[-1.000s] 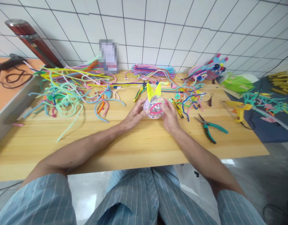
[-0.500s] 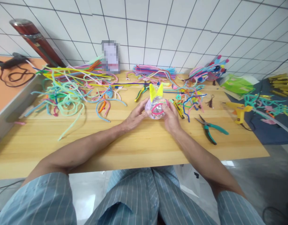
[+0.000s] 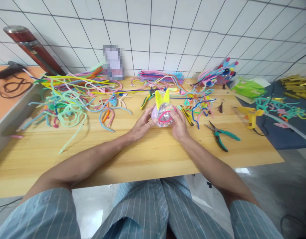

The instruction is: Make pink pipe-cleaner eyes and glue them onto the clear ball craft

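Note:
Between my hands is a clear round ball (image 3: 165, 116) with a lilac side, a pink pipe-cleaner loop on its front and two yellow pointed ears (image 3: 162, 98) on top. My left hand (image 3: 144, 122) is wrapped round its left side, the thumb along the lower front. Round the right side closes my right hand (image 3: 179, 124), its thumb touching the pink loop. The far fingers of both hands are partly hidden behind the ball. Just beyond lie small yellow-handled pliers (image 3: 146, 101), and a yellow-and-black cutter (image 3: 187, 116) rests right of the ball.
Tangled pipe cleaners (image 3: 73, 113) cover the table's left; a bundle (image 3: 160, 76) lies by the wall. At right are teal-handled pliers (image 3: 221, 135), a yellow glue gun (image 3: 250, 115) and a green packet (image 3: 247, 88). A dark red cylinder (image 3: 34, 48) leans at the back left.
The view has shifted slightly, so the scene sits a little further left. Both hands still hold the ball in nearly the same pose, and nothing was let go.

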### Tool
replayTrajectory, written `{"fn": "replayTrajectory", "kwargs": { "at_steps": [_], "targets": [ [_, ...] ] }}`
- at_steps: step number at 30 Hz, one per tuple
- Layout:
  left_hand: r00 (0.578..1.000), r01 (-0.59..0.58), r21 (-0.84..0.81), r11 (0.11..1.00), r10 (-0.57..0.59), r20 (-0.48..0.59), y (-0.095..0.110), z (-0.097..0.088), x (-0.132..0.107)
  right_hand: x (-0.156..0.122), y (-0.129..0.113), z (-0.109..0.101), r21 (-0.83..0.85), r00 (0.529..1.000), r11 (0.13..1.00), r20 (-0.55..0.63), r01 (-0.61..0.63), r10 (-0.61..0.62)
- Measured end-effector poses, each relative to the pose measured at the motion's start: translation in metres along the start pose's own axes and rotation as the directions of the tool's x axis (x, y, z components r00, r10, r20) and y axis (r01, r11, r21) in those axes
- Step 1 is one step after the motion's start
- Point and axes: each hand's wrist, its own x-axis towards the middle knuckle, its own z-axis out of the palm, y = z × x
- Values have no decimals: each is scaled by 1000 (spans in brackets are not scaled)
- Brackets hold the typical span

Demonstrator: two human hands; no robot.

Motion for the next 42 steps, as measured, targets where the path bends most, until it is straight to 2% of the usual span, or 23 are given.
{"fn": "replayTrajectory", "kwargs": {
  "at_steps": [8,11,14,18,22,25,30,33,37,42],
  "targets": [
    [997,-34,-7,999,33,-68,5,0,-1,-6,3,-1,-40,996,999,91,30,-26],
    [998,-16,6,1000,16,-58,11,2,-1,-6,5,-2,-45,994,998,96,47,-43],
    [999,34,9,999,-33,-29,17,3,0,-7,7,-3,-123,990,984,81,127,-118],
    [997,71,-11,997,-71,1,19,5,0,-9,8,-5,-261,960,925,115,276,-255],
    [996,89,-11,996,-89,-10,17,5,1,-11,4,-5,-394,906,817,153,422,-395],
    [997,70,-20,997,-71,-35,16,5,0,-13,0,-3,-435,874,761,182,482,-450],
    [999,32,-29,999,-33,-40,15,6,-2,-16,-3,-1,-450,867,743,194,495,-459],
    [999,45,-31,998,-46,-24,14,6,-3,-15,-2,-1,-427,873,763,190,486,-450],
    [997,34,20,999,-32,-65,8,7,-3,-13,2,-2,-405,895,799,159,445,-418],
    [996,17,48,999,-13,-88,3,7,-2,-11,7,-4,-394,899,808,163,438,-407]
  ]
}}
